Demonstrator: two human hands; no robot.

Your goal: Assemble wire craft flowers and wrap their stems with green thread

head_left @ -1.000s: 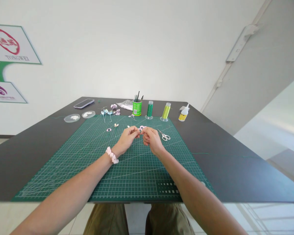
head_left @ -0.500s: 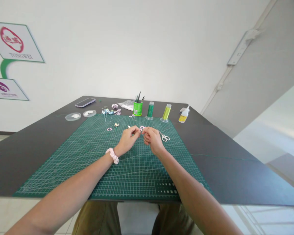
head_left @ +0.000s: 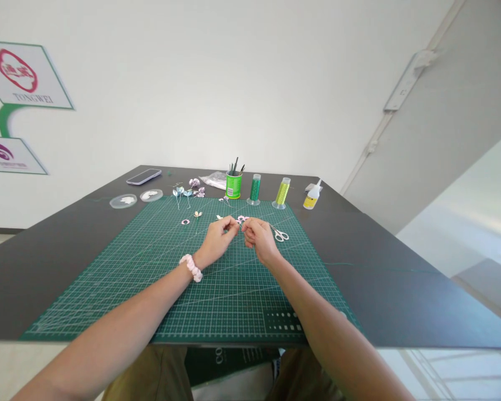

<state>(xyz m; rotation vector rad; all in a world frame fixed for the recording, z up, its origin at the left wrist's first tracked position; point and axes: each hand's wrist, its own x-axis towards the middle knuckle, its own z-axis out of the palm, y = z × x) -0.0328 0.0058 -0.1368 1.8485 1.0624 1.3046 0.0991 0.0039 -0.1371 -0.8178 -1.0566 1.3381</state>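
Note:
Above the green cutting mat, my left hand and my right hand are closed in pinches, fingertips almost meeting. What they pinch is too small and too covered to make out. Pink-and-white ring-shaped pieces show just beyond the fingertips; whether they touch the fingers I cannot tell. White-handled scissors lie right of my right hand, blades partly behind it. To the left of my left hand rest a pink ring and a small cream flower piece.
Along the mat's far side stand a green pen tin, a dark green thread spool, a yellow-green spool and a glue bottle. Left of them are blue flowers, clear dishes and a phone.
The view has shifted slightly. Both hands keep their pinched pose at nearly the same spot. A dark green printed item now shows below the table edge, between the legs.

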